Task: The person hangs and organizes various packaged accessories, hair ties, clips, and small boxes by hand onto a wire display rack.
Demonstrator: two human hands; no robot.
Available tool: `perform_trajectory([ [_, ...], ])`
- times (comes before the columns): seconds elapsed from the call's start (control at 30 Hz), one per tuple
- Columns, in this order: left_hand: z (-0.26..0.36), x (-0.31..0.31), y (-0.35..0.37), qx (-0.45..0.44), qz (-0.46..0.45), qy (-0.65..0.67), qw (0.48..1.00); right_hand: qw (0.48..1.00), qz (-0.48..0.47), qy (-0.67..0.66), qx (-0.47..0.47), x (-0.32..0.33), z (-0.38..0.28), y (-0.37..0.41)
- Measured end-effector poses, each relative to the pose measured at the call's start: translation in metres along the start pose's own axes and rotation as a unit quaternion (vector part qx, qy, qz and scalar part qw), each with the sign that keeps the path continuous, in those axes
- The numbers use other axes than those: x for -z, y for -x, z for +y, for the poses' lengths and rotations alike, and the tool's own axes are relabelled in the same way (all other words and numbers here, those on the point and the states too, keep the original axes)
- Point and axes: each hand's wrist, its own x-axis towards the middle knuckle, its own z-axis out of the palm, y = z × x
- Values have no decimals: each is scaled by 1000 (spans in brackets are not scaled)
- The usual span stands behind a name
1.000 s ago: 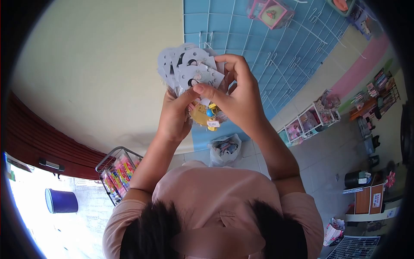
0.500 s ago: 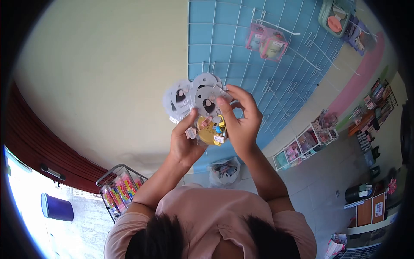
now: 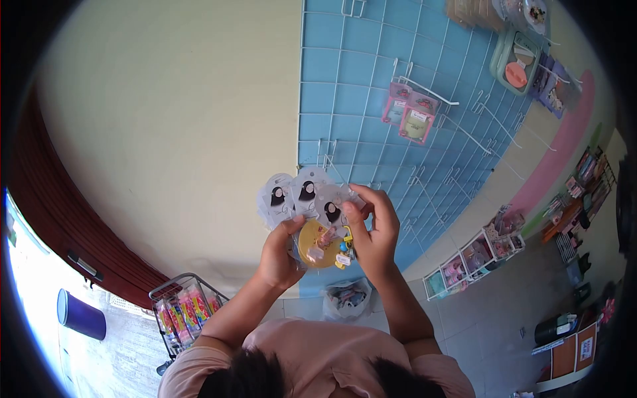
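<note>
Apparently mid-sorting, the left hand (image 3: 282, 257) and right hand (image 3: 375, 232) pinch fanned carded packs (image 3: 312, 204) before the wire grid (image 3: 342, 99); the next move likely calls for a steady hold.

We count two bare hands: one left hand (image 3: 279, 257), one right hand (image 3: 376, 233). White round-topped cards with black print (image 3: 308, 190): we see at least three, rest overlap too much. One yellow disc-shaped card (image 3: 308, 247). Two clear square pink-edged boxes (image 3: 417, 126). One purple cylindrical bucket (image 3: 85, 315). One white translucent plastic bag (image 3: 348, 308).
</note>
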Motion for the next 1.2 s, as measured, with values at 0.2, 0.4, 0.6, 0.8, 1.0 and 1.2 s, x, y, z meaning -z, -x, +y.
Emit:
perform_trajectory([
  [0.2,3,1,3,-8,62,-4,998,964,32,-235,-118,2,-2,7],
  [0.4,30,-4,1,-77,-3,-42,996,849,10,-468,-246,27,-15,0],
  [0.6,78,-41,-26,-25,-96,-33,994,851,-65,-498,-155,28,-40,-41],
  [0.8,106,-63,-50,-57,-244,-77,965,990,-37,-59,-119,5,-114,-92],
  [1.0,115,-73,-73,-134,-246,-35,959,996,64,65,-7,-1,-107,-113],
  [1.2,123,-88,-91,-63,-332,58,939,960,264,50,82,53,-125,-168],
])
